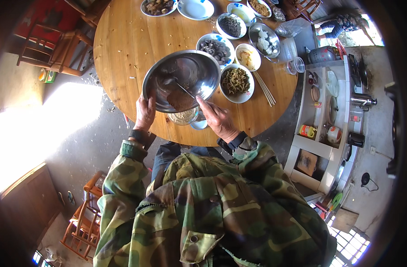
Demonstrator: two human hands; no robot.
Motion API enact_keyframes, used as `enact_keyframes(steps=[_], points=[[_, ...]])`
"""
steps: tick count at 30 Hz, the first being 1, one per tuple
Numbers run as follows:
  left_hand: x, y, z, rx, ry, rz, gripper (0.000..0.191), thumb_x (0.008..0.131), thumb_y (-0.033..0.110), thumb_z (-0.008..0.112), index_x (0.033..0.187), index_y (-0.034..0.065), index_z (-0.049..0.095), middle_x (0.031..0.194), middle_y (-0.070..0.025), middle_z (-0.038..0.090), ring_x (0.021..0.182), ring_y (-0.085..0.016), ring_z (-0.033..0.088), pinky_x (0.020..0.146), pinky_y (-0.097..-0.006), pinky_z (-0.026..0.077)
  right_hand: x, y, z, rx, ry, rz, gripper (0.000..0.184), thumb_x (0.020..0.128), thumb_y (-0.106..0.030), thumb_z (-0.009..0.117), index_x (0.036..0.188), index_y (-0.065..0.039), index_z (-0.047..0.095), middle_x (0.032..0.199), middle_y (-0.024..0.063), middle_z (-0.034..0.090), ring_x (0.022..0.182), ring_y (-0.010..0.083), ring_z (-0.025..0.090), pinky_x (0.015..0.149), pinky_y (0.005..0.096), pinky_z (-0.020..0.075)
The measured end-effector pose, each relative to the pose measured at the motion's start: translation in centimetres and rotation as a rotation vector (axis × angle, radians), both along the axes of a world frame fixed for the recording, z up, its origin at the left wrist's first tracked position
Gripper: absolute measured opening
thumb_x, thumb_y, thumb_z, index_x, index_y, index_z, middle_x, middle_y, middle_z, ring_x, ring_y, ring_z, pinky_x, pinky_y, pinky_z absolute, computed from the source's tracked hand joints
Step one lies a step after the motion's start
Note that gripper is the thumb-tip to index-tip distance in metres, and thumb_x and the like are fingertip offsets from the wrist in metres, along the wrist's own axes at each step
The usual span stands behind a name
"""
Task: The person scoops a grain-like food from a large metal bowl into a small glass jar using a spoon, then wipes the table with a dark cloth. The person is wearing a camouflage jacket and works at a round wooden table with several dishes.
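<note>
A large stainless-steel basin point(200, 63) is tilted toward me over the near part of the table. My left hand point(146, 111) grips its near left rim, thumb on the inside. A metal spoon point(182, 87) reaches into the basin, and my right hand point(220, 120) holds its handle. Reddish-brown powder point(180, 100) lies along the basin's lower inner wall, close to the spoon. Below the rim, partly hidden by the basin, stands a clear bowl point(183, 117) of pale grainy food. Next to it is a small white dish point(199, 124), partly covered.
The round wooden table point(123, 66) carries a bowl of greenish shredded food point(236, 82), a bowl of dark round pieces point(217, 50), a metal pot point(264, 40) of white pieces and chopsticks point(265, 89). Wooden chairs point(56, 50) stand left; a tiled counter point(318, 147) runs right. A person point(348, 25) is at the far right.
</note>
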State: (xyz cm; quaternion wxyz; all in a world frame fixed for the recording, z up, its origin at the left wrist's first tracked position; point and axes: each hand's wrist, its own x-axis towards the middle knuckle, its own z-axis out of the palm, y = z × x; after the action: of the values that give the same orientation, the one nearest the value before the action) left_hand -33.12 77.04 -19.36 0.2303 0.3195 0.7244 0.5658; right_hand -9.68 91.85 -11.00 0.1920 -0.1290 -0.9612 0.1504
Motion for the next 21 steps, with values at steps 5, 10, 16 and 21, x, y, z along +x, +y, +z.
enact_keyframes(steps=[5, 10, 16, 21], points=[[-0.2, 0.0, 0.1, -0.002, 0.011, 0.033, 0.029, 0.102, 0.021, 0.052, 0.108, -0.0063, 0.061, 0.088, -0.0158, 0.068, 0.082, -0.022, 0.061, 0.075, -0.0404, 0.050, 0.6, -0.4, 0.3, -0.046, 0.025, 0.011, 0.061, 0.086, 0.004, 0.066, 0.145, -0.002, 0.052, 0.105, 0.0128, 0.073, 0.089, 0.0238, 0.073, 0.071, 0.0340, 0.0607], [-0.1, 0.4, 0.5, -0.017, 0.027, -0.014, 0.031, 0.103, 0.024, 0.054, 0.110, -0.0050, 0.062, 0.085, -0.0189, 0.067, 0.078, -0.027, 0.063, 0.074, -0.0406, 0.051, -1.0, 0.6, 0.4, -0.002, 0.036, -0.015, 0.061, 0.086, 0.003, 0.066, 0.145, -0.004, 0.052, 0.100, 0.0116, 0.072, 0.085, 0.0232, 0.072, 0.070, 0.0341, 0.0603], [-0.3, 0.8, 0.9, -0.008, -0.021, 0.069, 0.035, 0.106, 0.029, 0.053, 0.109, -0.0046, 0.063, 0.084, -0.0187, 0.068, 0.077, -0.024, 0.063, 0.074, -0.0400, 0.051, 0.0, -0.9, 0.1, 0.012, 0.043, 0.058, 0.065, 0.085, 0.002, 0.063, 0.148, -0.004, 0.048, 0.102, 0.0109, 0.070, 0.087, 0.0238, 0.072, 0.070, 0.0340, 0.0608], [-0.4, 0.7, 1.2, -0.003, 0.018, 0.022, 0.032, 0.105, 0.026, 0.053, 0.108, -0.0045, 0.063, 0.083, -0.0192, 0.067, 0.074, -0.027, 0.061, 0.073, -0.0404, 0.050, -0.3, 0.3, 0.9, -0.033, 0.052, 0.003, 0.064, 0.086, 0.005, 0.063, 0.148, -0.003, 0.049, 0.102, 0.0124, 0.072, 0.086, 0.0239, 0.072, 0.070, 0.0341, 0.0607]])
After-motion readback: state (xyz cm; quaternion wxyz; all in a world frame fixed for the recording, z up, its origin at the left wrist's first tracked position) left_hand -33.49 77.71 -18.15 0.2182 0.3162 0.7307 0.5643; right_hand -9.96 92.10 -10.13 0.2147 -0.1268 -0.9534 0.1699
